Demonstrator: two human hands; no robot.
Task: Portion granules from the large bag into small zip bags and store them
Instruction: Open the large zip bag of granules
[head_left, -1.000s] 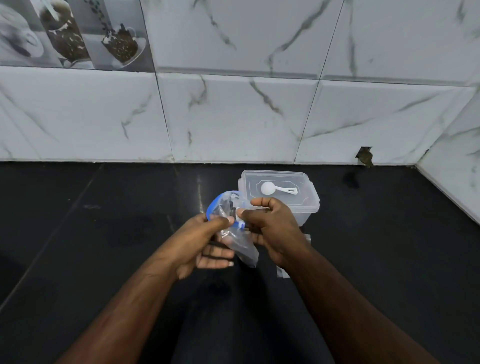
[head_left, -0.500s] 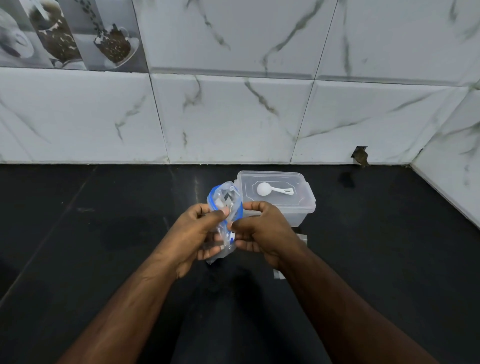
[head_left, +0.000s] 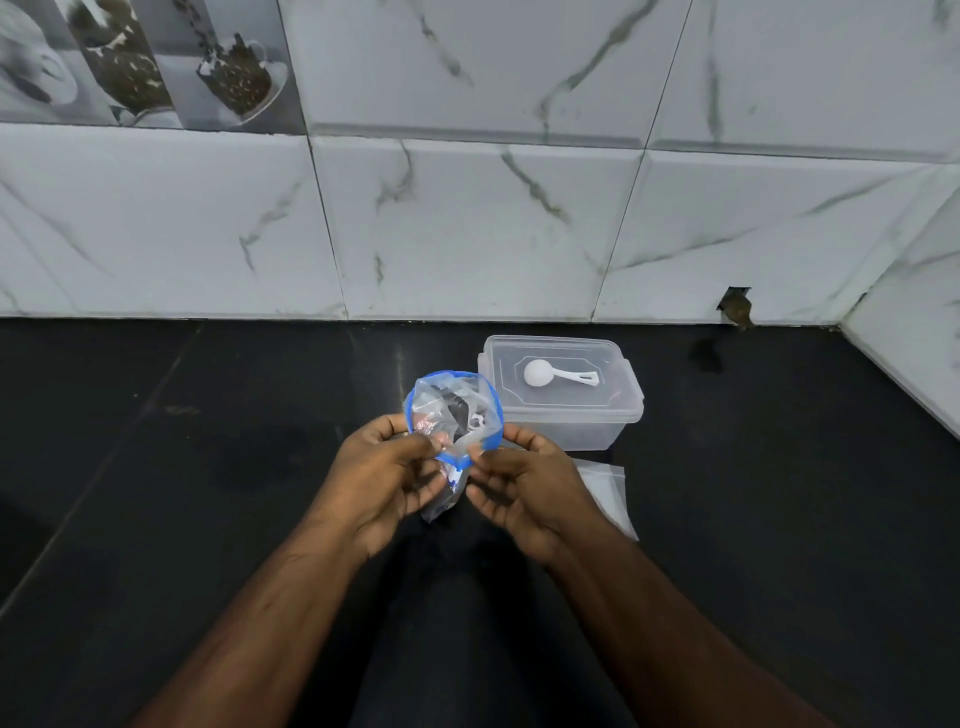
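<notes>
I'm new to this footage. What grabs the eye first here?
At centre, the left hand and right hand pinch a clear bag with a blue rim, held open above the black counter. Just behind it sits a clear lidded box with a white scoop on its lid.

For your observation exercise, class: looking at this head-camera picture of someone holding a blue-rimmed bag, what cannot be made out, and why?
- Contents of the zip bag, head view: crumpled, glare-streaked plastic; granules cannot be confirmed.
- The bag's lower part: covered by the left hand and right hand.
- Inside of the clear container: its frosted lid, with a white scoop on top, obscures it.
- The flat clear bags: partly behind the right hand; number unclear.
</notes>
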